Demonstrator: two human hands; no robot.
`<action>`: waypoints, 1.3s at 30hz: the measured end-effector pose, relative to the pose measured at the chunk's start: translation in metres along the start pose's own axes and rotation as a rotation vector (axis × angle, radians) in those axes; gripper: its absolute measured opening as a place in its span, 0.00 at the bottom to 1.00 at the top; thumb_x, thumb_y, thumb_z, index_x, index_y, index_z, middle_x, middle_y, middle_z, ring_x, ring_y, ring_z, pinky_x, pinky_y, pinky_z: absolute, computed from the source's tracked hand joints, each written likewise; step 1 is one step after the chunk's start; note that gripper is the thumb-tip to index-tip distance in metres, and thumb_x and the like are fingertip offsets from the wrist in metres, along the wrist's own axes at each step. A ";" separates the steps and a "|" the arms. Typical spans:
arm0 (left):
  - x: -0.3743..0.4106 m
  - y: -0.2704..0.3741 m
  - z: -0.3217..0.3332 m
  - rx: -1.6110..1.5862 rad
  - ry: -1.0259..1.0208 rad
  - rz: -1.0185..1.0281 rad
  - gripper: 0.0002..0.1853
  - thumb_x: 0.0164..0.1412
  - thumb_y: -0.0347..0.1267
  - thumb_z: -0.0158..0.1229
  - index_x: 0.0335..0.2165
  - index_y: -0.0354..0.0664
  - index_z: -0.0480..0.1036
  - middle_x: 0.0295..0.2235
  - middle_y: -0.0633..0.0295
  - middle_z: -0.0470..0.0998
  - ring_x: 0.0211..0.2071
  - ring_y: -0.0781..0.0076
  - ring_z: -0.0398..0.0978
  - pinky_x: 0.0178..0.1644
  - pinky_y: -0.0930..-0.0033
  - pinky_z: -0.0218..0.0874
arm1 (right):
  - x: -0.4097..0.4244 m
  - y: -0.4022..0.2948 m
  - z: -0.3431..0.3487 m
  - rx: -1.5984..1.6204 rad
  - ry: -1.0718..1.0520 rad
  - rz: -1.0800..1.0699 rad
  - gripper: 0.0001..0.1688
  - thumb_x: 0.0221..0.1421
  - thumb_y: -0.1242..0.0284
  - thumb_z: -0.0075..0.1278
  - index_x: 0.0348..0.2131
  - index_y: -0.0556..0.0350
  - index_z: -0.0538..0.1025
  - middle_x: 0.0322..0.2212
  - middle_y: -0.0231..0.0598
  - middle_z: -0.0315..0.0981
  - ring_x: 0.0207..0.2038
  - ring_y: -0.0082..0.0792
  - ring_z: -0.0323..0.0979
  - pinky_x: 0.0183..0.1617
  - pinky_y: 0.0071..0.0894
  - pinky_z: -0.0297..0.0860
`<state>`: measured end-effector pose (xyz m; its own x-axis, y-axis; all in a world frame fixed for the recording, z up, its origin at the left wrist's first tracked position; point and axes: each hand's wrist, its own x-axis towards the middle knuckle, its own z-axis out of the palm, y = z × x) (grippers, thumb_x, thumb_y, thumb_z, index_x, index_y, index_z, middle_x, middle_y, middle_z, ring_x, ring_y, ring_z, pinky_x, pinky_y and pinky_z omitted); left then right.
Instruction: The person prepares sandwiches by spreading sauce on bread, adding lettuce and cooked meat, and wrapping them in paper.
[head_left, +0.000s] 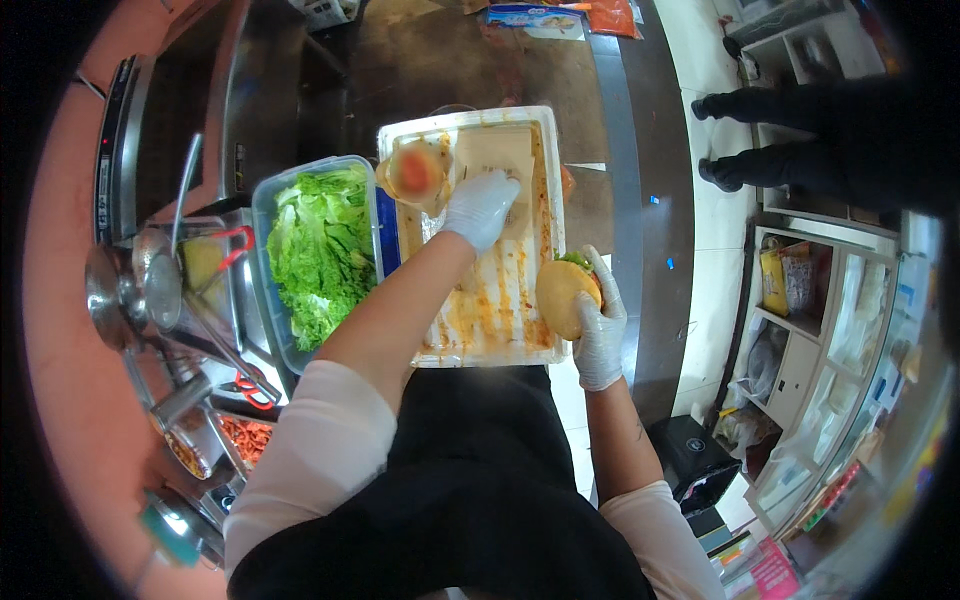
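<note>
My gloved right hand (600, 337) holds a filled bun (566, 300) upright at the right edge of a white tray (556, 150); green leaf shows at its top. My gloved left hand (484, 206) reaches into the tray and rests on a brown paper sleeve (495, 150) that bears print. Its fingertips point away from the camera, and whether they pinch the paper is hard to tell. Near the tray's far left corner is a round, blurred item with a red middle (416, 171). Orange-brown sauce streaks the tray's bottom. Left of the tray stands a clear plastic container (262, 225) full of lettuce (322, 255).
Left are tongs with red handles (240, 247), metal ladles (163, 289), scissors (255, 390) and a pan of shredded orange food (246, 439). A blue box (532, 16) and a red-orange packet (613, 16) lie at the far edge. Another person's dark-clad legs (780, 135) are at the right.
</note>
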<state>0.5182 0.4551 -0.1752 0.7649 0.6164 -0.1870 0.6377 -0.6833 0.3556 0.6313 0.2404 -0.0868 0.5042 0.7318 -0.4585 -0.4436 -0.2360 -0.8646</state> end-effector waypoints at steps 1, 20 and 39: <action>-0.012 0.001 -0.005 0.000 -0.051 0.018 0.10 0.56 0.24 0.56 0.39 0.41 0.75 0.39 0.48 0.77 0.42 0.46 0.79 0.44 0.50 0.71 | 0.000 -0.001 -0.002 0.006 0.005 -0.003 0.38 0.59 0.75 0.50 0.67 0.61 0.63 0.59 0.50 0.68 0.59 0.40 0.70 0.64 0.37 0.67; -0.170 0.014 0.076 -0.818 -0.104 -0.388 0.06 0.57 0.19 0.55 0.34 0.37 0.73 0.31 0.48 0.76 0.37 0.53 0.77 0.44 0.60 0.68 | -0.004 0.095 0.005 -0.001 -0.100 0.242 0.34 0.63 0.79 0.46 0.67 0.61 0.62 0.58 0.51 0.67 0.58 0.38 0.69 0.62 0.31 0.68; -0.204 0.061 0.047 -1.000 0.125 -0.290 0.08 0.54 0.16 0.58 0.32 0.37 0.71 0.33 0.58 0.72 0.37 0.65 0.73 0.47 0.68 0.66 | -0.009 0.049 0.018 -1.115 -0.296 -0.106 0.53 0.54 0.60 0.63 0.69 0.60 0.55 0.54 0.54 0.70 0.53 0.42 0.74 0.57 0.36 0.71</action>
<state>0.4057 0.2694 -0.1583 0.5436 0.7798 -0.3107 0.3852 0.0971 0.9177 0.5914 0.2336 -0.1211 0.2411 0.8679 -0.4344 0.5641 -0.4895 -0.6649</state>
